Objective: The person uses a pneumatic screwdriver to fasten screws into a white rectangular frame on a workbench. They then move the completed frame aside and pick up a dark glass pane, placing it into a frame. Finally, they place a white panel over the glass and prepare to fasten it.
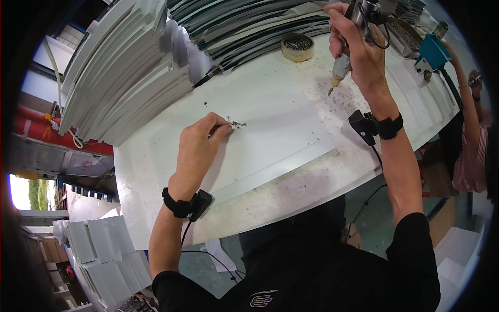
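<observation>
My left hand (198,143) is low over a white panel (270,143) lying on the table, thumb and forefinger pinched together at a small cluster of screws (238,124). Some of the screws stick out past the fingertips; how many are between them I cannot tell. My right hand (364,57) is raised at the far right and wrapped around a power screwdriver (341,67). The driver's bit points down at the table, apart from the panel. A round tub of screws (297,47) stands to the left of the driver.
Stacked white panels (130,78) rise at the left, with a tall pile of dark-edged sheets (249,28) behind the table. A teal tool (434,52) and an open box of small parts (404,36) are at the right. Another person's striped sleeve (470,161) shows beyond.
</observation>
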### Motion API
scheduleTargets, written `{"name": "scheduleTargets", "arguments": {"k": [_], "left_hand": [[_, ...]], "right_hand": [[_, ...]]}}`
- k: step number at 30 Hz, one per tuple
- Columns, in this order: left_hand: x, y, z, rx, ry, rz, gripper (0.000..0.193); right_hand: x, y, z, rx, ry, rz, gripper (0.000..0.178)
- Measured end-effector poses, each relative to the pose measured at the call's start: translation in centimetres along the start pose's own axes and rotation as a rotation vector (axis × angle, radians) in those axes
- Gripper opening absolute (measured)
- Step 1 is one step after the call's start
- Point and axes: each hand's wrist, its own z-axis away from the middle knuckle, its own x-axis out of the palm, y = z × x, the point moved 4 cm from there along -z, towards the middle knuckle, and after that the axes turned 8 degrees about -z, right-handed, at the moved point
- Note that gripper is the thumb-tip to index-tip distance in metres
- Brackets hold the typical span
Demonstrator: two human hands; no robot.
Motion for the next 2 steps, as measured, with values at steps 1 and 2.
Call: {"name": "scheduleTargets", "arguments": {"k": [1,2], "left_hand": [[-0.2,0.0,0.1,-0.017,-0.013,-0.018,0.01],[-0.3,-0.1,0.2,-0.032,-0.029,-0.031,0.01]], "right_hand": [[0.6,-0.9,0.0,0.022,-0.001,-0.024,0.02],[1.2,-1.9,0.1,0.044,-0.001,-0.043,0.016]]}}
